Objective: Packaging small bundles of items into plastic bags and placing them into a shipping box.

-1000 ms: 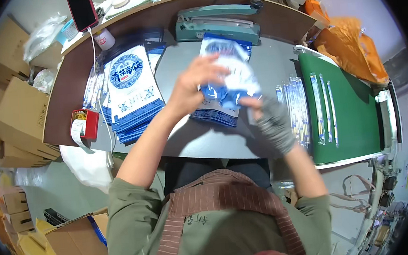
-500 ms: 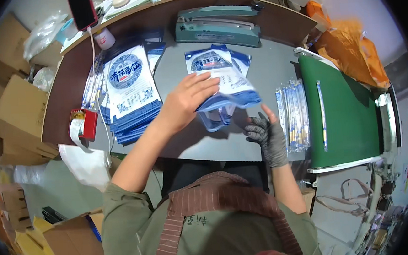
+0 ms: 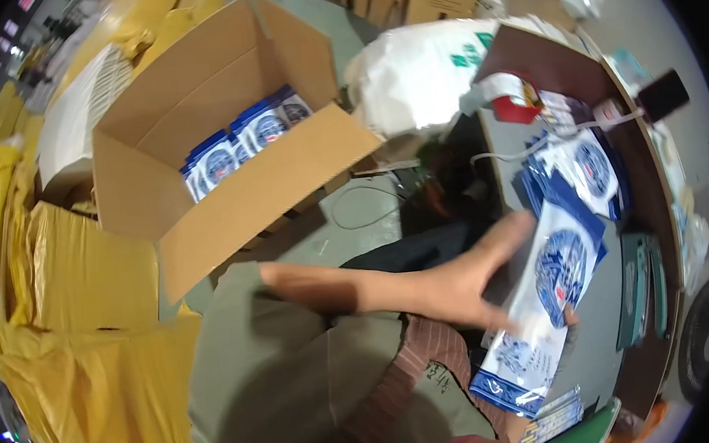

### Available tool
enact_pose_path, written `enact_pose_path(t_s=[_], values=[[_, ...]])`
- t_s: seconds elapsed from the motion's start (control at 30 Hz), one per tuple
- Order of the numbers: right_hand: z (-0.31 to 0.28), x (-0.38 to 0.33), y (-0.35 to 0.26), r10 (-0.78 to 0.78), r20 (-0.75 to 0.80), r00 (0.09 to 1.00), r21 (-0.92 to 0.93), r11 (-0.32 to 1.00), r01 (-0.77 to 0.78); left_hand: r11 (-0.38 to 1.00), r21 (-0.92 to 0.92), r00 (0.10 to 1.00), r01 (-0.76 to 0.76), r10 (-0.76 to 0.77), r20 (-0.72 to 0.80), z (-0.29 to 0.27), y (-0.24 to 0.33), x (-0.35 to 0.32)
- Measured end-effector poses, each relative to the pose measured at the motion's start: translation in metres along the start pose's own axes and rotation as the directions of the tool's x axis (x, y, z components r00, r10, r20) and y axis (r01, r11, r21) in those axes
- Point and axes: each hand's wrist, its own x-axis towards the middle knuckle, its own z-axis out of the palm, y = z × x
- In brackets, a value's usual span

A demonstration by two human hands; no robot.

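Observation:
A long white-and-blue printed plastic packet (image 3: 558, 264) lies tilted across the near side of the desk, in front of my body. My right hand (image 3: 571, 325), mostly hidden behind it, grips its far edge; a bare fingertip and a bit of grey glove show. Close to the packet's near edge is my left hand (image 3: 468, 283), open and slightly blurred, with thumb and fingers spread apart. Whether it touches the packet I cannot tell. More such packets (image 3: 592, 174) are piled on the desk beyond.
To my left stands an open cardboard box (image 3: 252, 188) with several similar packets (image 3: 268, 128) inside. Yellow sacks (image 3: 92, 375) crowd the far left. A white sack (image 3: 418, 71), red tape dispenser (image 3: 516, 100), teal bag sealer (image 3: 641, 290) and slim wrapped sticks (image 3: 553, 418) are around the desk.
My view has swung left, bringing the cardboard box and sacks in. My left hand has come off the packet it lay on and spread open; my right hand now grips a packet.

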Motion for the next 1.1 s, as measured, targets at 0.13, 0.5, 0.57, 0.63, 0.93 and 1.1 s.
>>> enact_pose_path(t_s=[0.13,0.5,0.57,0.63,0.93,1.1], values=[[0.084,0.075,0.017,0.047,0.265,0.963,-0.259,0.966,0.024,0.384,-0.899,0.823,0.213,-0.566,-0.047,-0.049,0.021,-0.047],[0.308,0.110,0.070,0.395,0.695,0.601,-0.567,0.815,0.120,0.430,-0.873,0.424,-0.231,-0.763,-0.488,-0.269,0.004,-0.190],[0.287,0.130,0.065,0.339,0.698,0.631,-0.522,0.844,0.124,0.443,-0.873,0.320,-0.203,-0.813,-0.486,-0.341,-0.077,-0.257],[0.249,0.148,0.056,0.217,0.642,0.736,-0.470,0.869,0.154,0.404,-0.906,0.301,-0.123,-0.855,-0.422,-0.394,-0.155,-0.307],[0.042,0.113,0.032,-0.087,0.054,0.995,-0.455,0.885,0.102,0.265,-0.887,-0.213,0.379,-0.908,-0.362,-0.397,-0.384,-0.341],[0.001,0.102,0.060,0.079,0.196,0.977,-0.394,0.919,0.005,0.480,-0.762,-0.650,0.435,-0.418,-0.635,-0.497,-0.316,-0.508]])
